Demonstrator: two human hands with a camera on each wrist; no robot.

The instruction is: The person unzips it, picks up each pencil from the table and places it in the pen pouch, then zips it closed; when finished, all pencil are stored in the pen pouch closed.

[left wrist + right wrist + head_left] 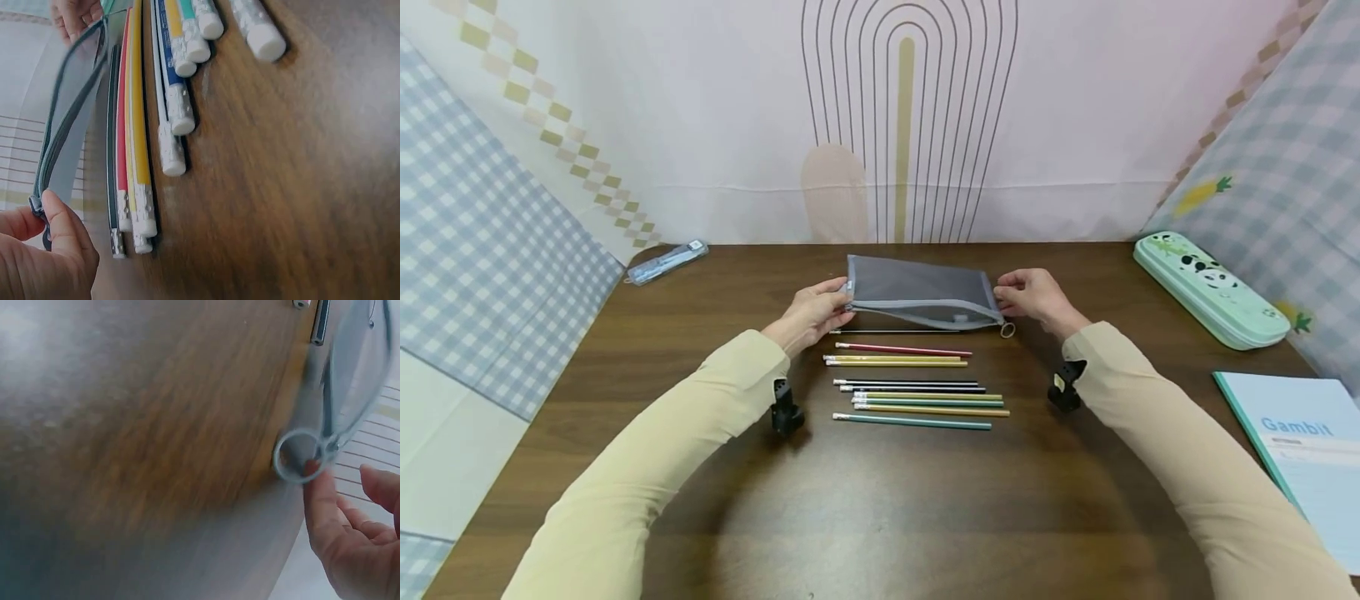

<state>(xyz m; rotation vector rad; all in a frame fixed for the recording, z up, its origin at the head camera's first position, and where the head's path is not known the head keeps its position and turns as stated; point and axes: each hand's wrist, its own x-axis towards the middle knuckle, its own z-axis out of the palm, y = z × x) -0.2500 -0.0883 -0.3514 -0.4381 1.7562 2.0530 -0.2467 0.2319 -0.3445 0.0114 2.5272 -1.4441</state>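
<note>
The pouch [917, 283] is between the pencils [917, 410] and the far edge of the counter [865, 517] (room extends outside each hand). Left hand [811, 313] pinches its left corner; right hand [1033, 293], thumb and forefinger parted, reaches the ring [277, 457].

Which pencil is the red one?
The red pencil, lying between the black pencil nearest the pouch and the two yellow pencils. Its colour sets it apart: no other pencil there is red.
</note>
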